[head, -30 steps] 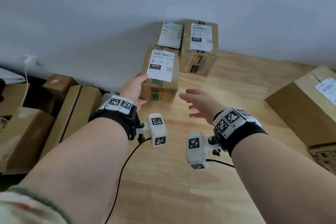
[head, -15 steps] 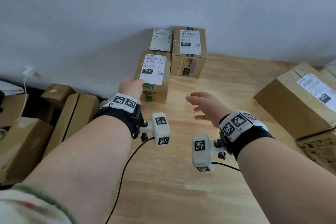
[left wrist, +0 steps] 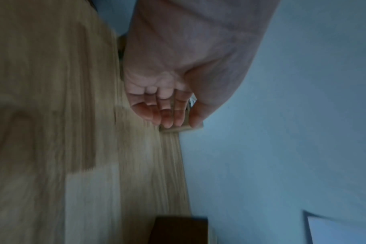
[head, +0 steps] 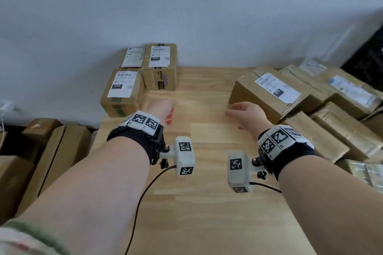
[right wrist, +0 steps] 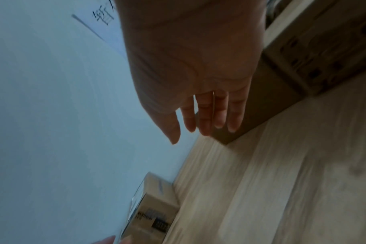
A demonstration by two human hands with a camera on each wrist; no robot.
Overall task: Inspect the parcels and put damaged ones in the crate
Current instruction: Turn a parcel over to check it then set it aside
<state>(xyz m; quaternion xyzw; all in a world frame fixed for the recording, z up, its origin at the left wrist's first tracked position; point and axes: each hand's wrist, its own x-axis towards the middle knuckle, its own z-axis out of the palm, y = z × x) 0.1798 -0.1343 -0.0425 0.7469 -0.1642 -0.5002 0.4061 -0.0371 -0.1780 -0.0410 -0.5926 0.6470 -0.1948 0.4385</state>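
The large parcel (head: 269, 93) lies at two o'clock, just beside the empty, loosely open right hand (head: 245, 113); left hand (head: 163, 109), apparently empty too, is farther.

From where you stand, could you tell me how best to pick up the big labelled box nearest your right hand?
Probably with both hands on its two short ends. The big box lies flat and looks too wide for one hand; its near-left corner faces the open right hand, and neighbours crowd its right side, so come from the bare table.
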